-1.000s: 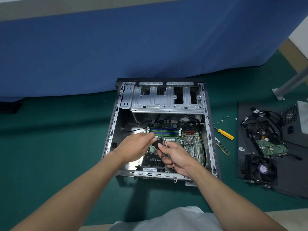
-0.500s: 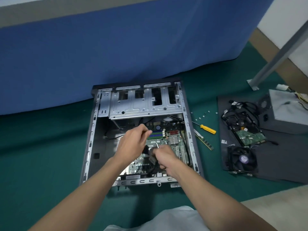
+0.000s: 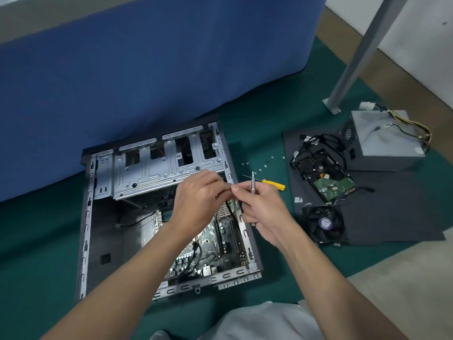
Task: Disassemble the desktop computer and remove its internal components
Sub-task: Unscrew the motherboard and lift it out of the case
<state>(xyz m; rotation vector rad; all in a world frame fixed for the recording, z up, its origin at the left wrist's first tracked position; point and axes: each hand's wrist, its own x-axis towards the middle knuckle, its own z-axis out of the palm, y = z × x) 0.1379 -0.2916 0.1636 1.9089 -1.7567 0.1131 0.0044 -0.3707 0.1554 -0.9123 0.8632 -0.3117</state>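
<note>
While the open computer case (image 3: 157, 217) lies on the green floor with its motherboard (image 3: 215, 244) inside, the right hand (image 3: 259, 212) grips a silver screwdriver (image 3: 253, 185) upright and the left hand (image 3: 198, 204) pinches something too small to identify.

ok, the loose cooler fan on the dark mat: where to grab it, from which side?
Judging from this view, grip the fan by its black square frame, across two opposite outer edges, coming straight down from above. It lies flat, blades up, so fingers in the middle would press the blades and hub. The hard drive and its cables crowd the far edge; the left and right edges look free.
</note>
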